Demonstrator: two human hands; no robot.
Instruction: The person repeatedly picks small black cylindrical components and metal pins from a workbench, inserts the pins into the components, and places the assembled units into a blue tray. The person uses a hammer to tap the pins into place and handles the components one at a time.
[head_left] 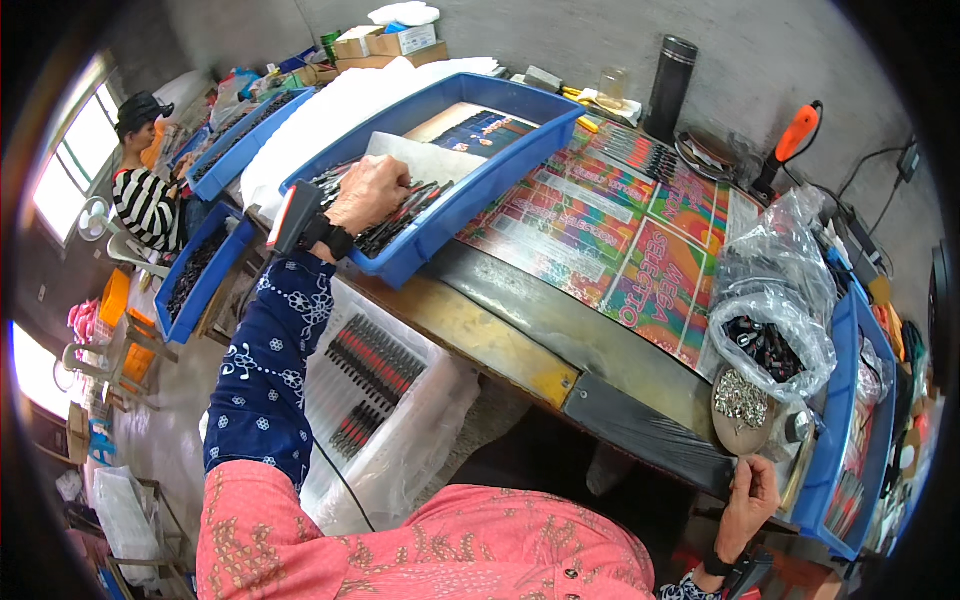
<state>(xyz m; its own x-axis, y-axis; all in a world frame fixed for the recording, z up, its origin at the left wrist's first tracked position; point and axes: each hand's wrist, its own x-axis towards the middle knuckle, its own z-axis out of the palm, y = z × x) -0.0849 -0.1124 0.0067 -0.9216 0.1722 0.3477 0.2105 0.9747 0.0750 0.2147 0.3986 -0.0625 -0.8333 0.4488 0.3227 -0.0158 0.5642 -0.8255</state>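
Observation:
My left hand (372, 192) reaches into a long blue tray (408, 262), its bent fingers closed among black, slim pens (420, 208). The fingertips are hidden in the pile, so how many pens they hold cannot be seen. A sheet of whitish paper (430, 158) lies in the tray behind the hand. At the table's right corner is my right hand (750, 498), thumb and fingers pinched together just below a round dish (725, 432) of small metal parts (740, 400). Whatever is in that pinch is too small to make out.
A colourful printed sheet (600, 240) covers the tabletop. A clear bag (775, 250) of black parts and another blue tray (845, 440) stand at right; a dark flask (670, 88) is behind. Below lies a plastic-lined box (440, 400) of pens. Another person (145, 190) sits far left.

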